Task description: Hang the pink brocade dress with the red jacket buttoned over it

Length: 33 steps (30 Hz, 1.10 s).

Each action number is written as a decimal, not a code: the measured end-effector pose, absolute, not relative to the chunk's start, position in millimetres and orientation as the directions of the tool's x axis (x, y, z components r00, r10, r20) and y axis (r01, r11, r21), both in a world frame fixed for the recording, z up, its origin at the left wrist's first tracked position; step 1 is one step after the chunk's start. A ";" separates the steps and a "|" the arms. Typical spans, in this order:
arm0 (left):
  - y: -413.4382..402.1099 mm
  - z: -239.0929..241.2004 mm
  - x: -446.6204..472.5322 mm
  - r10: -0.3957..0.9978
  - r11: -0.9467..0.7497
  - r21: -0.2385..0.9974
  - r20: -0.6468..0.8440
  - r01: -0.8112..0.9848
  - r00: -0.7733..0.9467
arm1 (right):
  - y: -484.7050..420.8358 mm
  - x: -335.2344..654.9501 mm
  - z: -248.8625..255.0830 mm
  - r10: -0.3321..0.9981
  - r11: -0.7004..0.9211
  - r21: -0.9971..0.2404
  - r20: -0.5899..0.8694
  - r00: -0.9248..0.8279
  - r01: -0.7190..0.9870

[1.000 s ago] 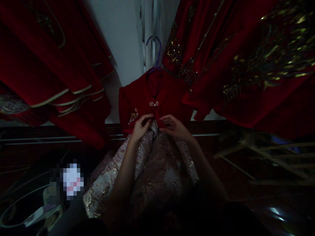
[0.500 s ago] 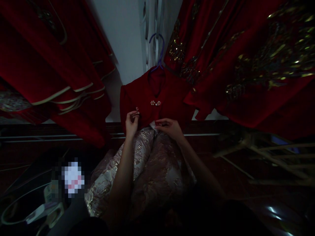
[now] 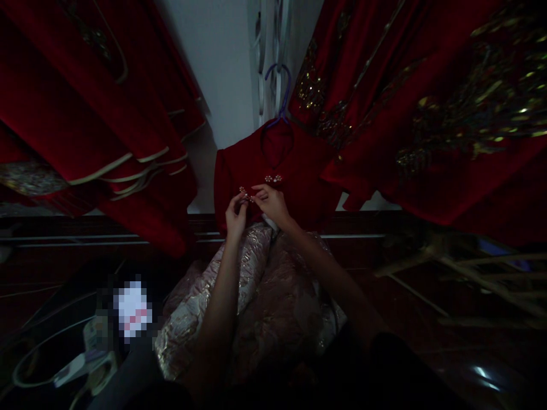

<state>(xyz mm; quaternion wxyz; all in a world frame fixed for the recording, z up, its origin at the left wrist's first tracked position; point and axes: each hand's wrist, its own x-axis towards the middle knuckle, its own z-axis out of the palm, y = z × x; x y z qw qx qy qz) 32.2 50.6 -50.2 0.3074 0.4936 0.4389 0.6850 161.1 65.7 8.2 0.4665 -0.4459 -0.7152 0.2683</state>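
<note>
A small red jacket [image 3: 299, 171] hangs on a purple hanger [image 3: 280, 94] against a white wall, above a pale gold brocade skirt [image 3: 265, 290]. A pearl clasp [image 3: 273, 179] sits at its chest. My left hand [image 3: 236, 213] and my right hand [image 3: 270, 203] meet at the jacket's left chest. Both pinch a small sparkling brooch [image 3: 244, 192] on the fabric, fingers closed round it.
Large red garments with cream piping [image 3: 106, 131] hang at the left, and red ones with gold embroidery [image 3: 427, 108] at the right. A dark shiny floor [image 3: 427, 341] lies below. A white cable and a small device [image 3: 81, 364] lie at the lower left.
My right hand has moved up and left from the jacket's hem to join my left hand at the brooch. My left hand rose from the hem to the brooch earlier.
</note>
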 end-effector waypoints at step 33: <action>63.2 -36.9 43.7 0.830 -0.388 0.921 0.360 0.022 -0.426 | 69.0 158.0 -1.9 0.873 0.472 -0.790 0.480 -0.084 0.392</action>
